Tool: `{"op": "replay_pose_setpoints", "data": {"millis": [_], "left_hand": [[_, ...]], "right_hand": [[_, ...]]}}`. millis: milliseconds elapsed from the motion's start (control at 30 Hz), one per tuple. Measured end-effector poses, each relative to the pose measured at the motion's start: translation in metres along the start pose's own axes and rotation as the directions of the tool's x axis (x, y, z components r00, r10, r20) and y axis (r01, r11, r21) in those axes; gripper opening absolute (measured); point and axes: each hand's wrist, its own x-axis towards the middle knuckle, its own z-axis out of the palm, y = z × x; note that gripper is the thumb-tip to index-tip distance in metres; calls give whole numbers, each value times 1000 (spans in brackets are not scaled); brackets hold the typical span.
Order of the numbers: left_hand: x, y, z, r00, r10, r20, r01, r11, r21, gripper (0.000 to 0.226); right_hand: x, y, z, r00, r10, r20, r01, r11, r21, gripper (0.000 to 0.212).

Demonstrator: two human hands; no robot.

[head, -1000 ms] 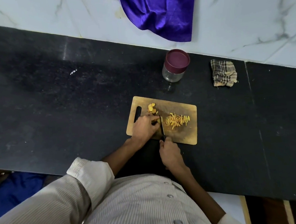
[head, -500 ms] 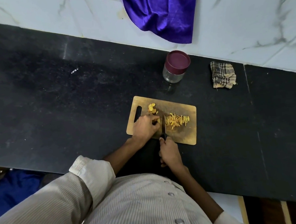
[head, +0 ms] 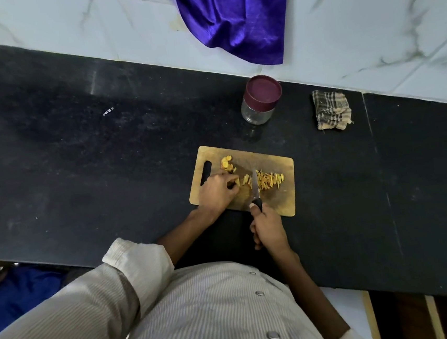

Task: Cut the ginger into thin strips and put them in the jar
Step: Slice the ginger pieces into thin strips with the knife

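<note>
Rectangular wooden cutting board w/ a handle slot (head: 280, 204) lies flat on the black stone worktop (head: 80, 169), near its front edge. On the board, 3 lots of yellow-orange ginger: a small heap of round slices (head: 226, 163) at the far left by the slot; a few freshly cut strips (head: 246, 179) just left of the blade; a bigger pile of thin strips (head: 270, 180) just right of it, lying roughly parallel, spread toward the board's right side. Strips look short, slender, matchstick-like; cut faces bright yellow.

Right hand (head: 269, 229) grips the black handle of a small steel-bladed knife (head: 255, 189), fingers curled round it, thumb up near the blade's base; blade points away from the person, btwn the 2 strip lots. Left hand (head: 217, 190) rests on the board's left part, fingers curled down toward the board; whether they hold any ginger can't be told.

Clear glass jar w/ maroon lid (head: 260, 98) stands upright beyond the board, apart from it, lid on. Folded checked cloth (head: 331, 109) lies right of the jar. Purple satin cloth (head: 235, 18) hangs over the white marble wall.
</note>
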Motion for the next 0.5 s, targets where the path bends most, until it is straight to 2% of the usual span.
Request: {"op": "replay_pose_setpoints", "data": {"millis": [200, 400, 500], "left_hand": [[0, -3, 1, 1000, 10, 3, -9, 1000, -11, 27], [0, -3, 0, 1000, -3, 6, 3, 999, -38, 28], [0, -3, -1, 1000, 3, 10, -3, 999, -34, 29]], "right_hand": [[-3, 3, -4, 1000, -27, 3, 27, 999, -39, 24], [-3, 2, 3, 997, -50, 65, 64, 970, -234, 26], [-3, 0, 5, 995, -62, 74, 80, 960, -269, 26]]}}
